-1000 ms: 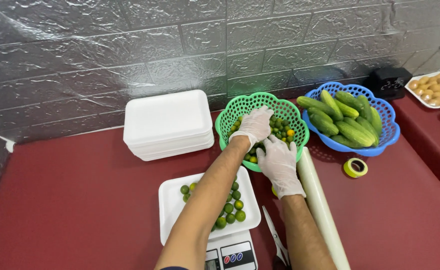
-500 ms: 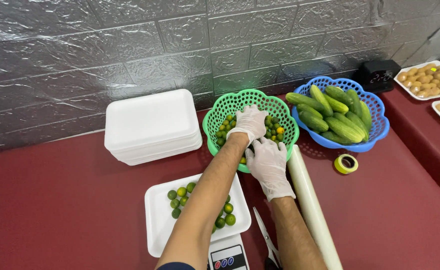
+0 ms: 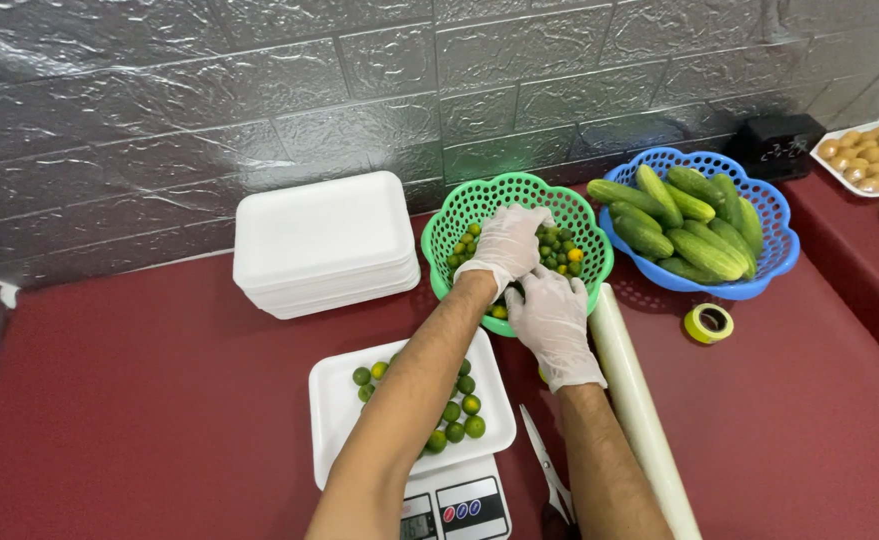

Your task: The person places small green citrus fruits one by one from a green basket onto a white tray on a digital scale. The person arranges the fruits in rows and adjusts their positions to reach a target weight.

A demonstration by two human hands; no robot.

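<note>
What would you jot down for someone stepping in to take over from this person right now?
Left hand: white glove, down inside the green perforated plastic basket among the small green limes; whether it grips any cannot be seen.
Right hand: white glove, at the basket's near rim, palm down; grip cannot be seen either.
White foam tray sits on the digital scale and already holds about a dozen limes.
Done: tray partly filled. Left: many limes remain in the basket.
Nearby: stack of empty white foam trays, roll of clear wrap, scissors, yellow tape roll, blue basket of cucumbers.
</note>
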